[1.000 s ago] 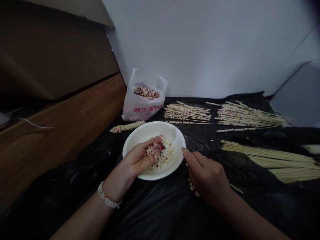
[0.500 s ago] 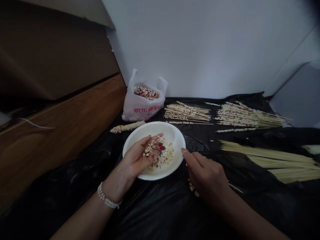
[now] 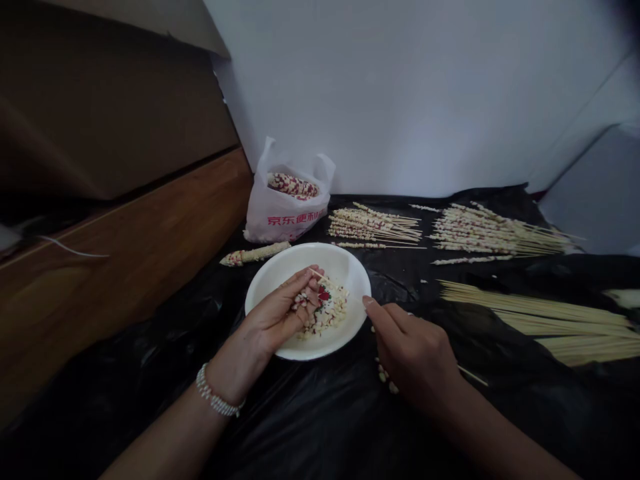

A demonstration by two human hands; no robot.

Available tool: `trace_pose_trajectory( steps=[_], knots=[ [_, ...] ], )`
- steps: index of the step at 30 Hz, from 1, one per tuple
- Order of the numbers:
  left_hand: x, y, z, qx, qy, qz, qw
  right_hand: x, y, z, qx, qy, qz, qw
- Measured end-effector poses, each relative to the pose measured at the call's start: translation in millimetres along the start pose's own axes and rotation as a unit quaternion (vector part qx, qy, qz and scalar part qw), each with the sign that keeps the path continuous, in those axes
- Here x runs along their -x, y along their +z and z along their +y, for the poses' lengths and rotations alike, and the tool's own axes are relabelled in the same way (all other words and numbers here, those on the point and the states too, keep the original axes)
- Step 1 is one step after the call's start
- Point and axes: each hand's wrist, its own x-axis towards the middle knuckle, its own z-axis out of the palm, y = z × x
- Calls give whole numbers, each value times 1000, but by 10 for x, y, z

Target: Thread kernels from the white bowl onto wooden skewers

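Note:
Over the white bowl [image 3: 357,333], my left hand [image 3: 277,310] is curled around a few corn kernels [image 3: 301,302], its thumb and fingertips close to the skewer's tip. My right hand [image 3: 415,350] is closed on a thin bamboo skewer [image 3: 473,377] at the bowl's right rim. The skewer reaches across the bowl to my left fingertips, and its other end sticks out behind my right hand. Loose cream and dark red kernels [image 3: 330,321] lie in the bowl around a printed red flower. More kernels [image 3: 383,375] show beside my right hand, partly hidden by it.
A white plastic bag [image 3: 280,217] with corn cobs stands behind the bowl. A partly stripped cob [image 3: 255,255] lies in front of it. Two piles of kernel-threaded skewers [image 3: 375,225] and bare skewers [image 3: 540,313] rest on black plastic sheeting [image 3: 300,420]. Wood edging [image 3: 125,233] runs along the left.
My left fingers have closed in more around the kernels, and the thumb side has come nearer the skewer's tip. My right hand has hardly moved.

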Motion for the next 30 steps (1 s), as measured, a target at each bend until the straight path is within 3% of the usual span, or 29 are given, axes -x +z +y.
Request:
trace_pose_trajectory(
  steps=[9,17,30],
  knots=[
    [-2,-8,-8,-18,23,-12,1000,-12,-12,-4,24,-3,-8,1000],
    [15,46,2,-7,22,22,999,-26,-28,5,36,3,-12,999],
    [9,29,17,22,34,26,999,-15,-28,-3,27,-3,-13,1000]
  ],
)
